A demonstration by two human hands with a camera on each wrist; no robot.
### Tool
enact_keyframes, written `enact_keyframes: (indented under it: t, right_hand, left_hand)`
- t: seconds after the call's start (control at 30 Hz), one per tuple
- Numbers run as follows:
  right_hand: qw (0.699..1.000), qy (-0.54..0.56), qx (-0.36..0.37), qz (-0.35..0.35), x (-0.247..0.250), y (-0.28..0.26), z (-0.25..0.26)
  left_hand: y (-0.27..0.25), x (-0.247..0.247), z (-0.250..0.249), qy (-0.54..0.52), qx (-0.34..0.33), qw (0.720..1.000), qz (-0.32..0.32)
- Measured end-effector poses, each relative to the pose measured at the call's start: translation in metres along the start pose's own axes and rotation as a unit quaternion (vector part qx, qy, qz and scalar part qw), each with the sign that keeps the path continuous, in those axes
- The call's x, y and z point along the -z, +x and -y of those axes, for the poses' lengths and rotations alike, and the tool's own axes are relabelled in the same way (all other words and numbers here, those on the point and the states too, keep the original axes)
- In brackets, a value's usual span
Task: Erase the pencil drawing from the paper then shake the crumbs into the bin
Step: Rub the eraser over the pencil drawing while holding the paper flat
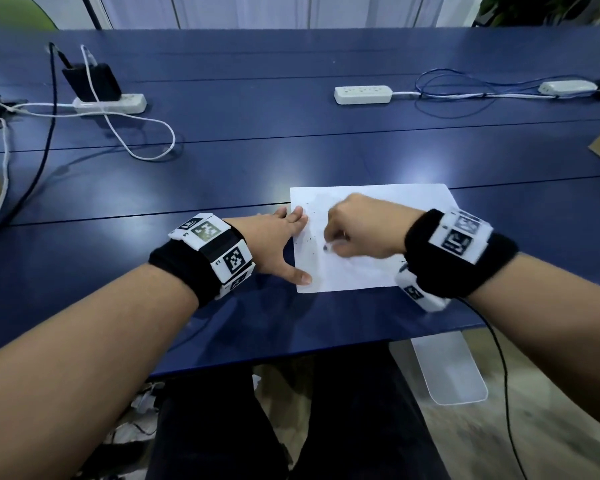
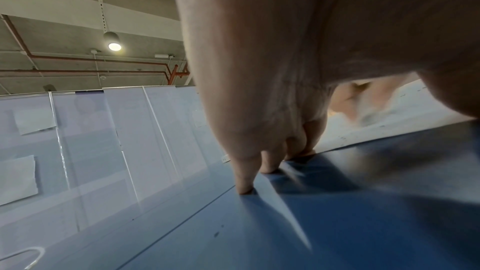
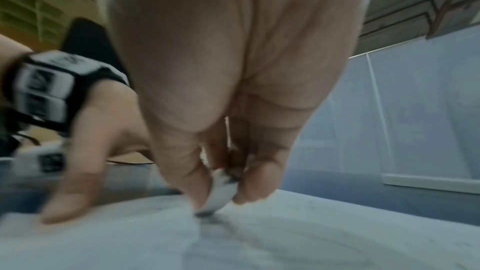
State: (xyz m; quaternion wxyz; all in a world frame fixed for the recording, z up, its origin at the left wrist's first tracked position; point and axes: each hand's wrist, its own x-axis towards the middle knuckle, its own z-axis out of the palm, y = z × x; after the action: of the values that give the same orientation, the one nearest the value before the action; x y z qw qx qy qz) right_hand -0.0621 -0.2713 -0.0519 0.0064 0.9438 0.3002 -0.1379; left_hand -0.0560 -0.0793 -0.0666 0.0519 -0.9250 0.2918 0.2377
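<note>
Hands on paper [image 1: 378, 202] — right hand [image 1: 362, 228] pinches eraser [image 3: 221, 191]

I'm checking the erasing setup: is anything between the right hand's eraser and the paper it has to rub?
Nothing visible. The right hand pinches the eraser and its dark tip already sits on the paper. The left hand presses the sheet's left edge, clear of the eraser. No bin is in view.

bare table [image 1: 222, 174] beyond paper [image 1: 378, 199], power strip [image 1: 362, 94] farther
</note>
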Motion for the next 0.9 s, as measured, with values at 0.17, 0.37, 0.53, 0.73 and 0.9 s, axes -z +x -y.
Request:
enact_keyframes:
  t: [0.17, 0.37, 0.53, 0.73, 0.9]
  right_hand:
    - [0.999, 0.011, -0.032, -0.020, 0.002, 0.008, -0.009]
    - [0.998, 0.016, 0.036, 0.051, 0.001, -0.016, 0.012]
    - [0.997, 0.027, -0.066, -0.006, 0.012, 0.013, -0.013]
    - [0.999, 0.025, 0.031, 0.031, -0.002, -0.016, 0.008]
    - [1.000, 0.011, -0.026, -0.006, 0.003, -0.002, -0.003]
  left_hand:
    - [-0.002, 0.001, -0.001, 0.005, 0.005, 1.000, 0.000]
    - [0.002, -0.003, 0.002, -0.002, -0.002, 1.000, 0.000]
    - [0.000, -0.001, -0.001, -0.001, 0.005, 1.000, 0.000]
    - [0.002, -0.003, 0.000, -0.008, 0.003, 1.000, 0.006]
    - [0.000, 0.000, -0.002, -0.003, 0.005, 1.000, 0.011]
